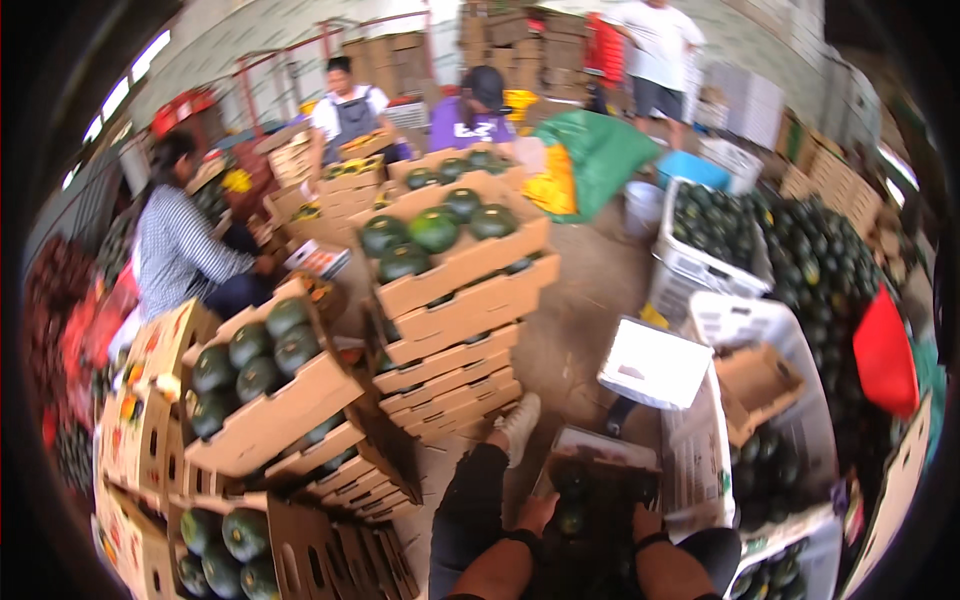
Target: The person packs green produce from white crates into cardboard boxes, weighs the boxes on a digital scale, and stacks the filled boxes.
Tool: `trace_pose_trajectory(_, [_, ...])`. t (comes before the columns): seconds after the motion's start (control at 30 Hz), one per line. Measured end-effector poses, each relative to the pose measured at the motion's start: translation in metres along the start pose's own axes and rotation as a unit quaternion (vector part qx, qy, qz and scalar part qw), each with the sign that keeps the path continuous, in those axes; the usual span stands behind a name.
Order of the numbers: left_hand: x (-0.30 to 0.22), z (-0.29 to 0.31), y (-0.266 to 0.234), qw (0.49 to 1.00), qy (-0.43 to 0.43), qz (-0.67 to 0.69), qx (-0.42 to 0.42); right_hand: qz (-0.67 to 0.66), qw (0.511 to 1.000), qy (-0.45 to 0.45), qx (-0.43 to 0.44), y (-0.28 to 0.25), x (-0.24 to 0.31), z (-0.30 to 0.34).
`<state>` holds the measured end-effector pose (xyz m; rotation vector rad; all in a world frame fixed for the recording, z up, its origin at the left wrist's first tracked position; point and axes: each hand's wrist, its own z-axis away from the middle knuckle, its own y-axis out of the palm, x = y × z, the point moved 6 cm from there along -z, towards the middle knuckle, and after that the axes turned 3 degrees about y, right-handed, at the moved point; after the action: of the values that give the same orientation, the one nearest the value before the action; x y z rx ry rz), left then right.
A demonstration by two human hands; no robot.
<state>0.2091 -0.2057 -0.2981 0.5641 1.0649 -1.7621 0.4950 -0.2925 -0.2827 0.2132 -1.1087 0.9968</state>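
Low between my legs is an open cardboard box [607, 447] with a few dark green squashes [571, 517] in its shadowed inside. My left hand [537, 512] grips the box's left side, its fingers partly hidden. On the opposite side my right hand [647, 520] holds the box wall, fingers also mostly out of sight. Just beyond the box, a bright white panel [655, 362] stands on a short dark post, like the head of a scale. What lies under the box is hidden.
Tall stacks of squash-filled cardboard trays [465, 265] rise ahead and at left [275, 425]. White plastic crates [697, 440] line my right, beside a large squash heap [815, 270]. Seated people [195, 235] work at left and ahead; another person [655, 50] stands far back near a green sheet [595, 160].
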Motion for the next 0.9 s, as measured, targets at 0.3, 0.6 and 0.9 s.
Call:
trace_pose_trajectory(0.3, [-0.081,0.083,-0.115,0.989,0.070,0.122,0.047,0.113,0.992,-0.047,0.035,-0.006,0.127,0.026])
trace_pose_trajectory(0.6, [-0.115,0.294,-0.248,0.840,0.271,0.458,0.106,-0.200,0.827,-0.158,0.501,-0.047,0.232,0.233])
trace_pose_trajectory(0.9, [-0.066,0.426,-0.300,0.851,0.313,0.422,-0.019,-0.184,0.793,-0.157,0.559,-0.059,0.234,0.368])
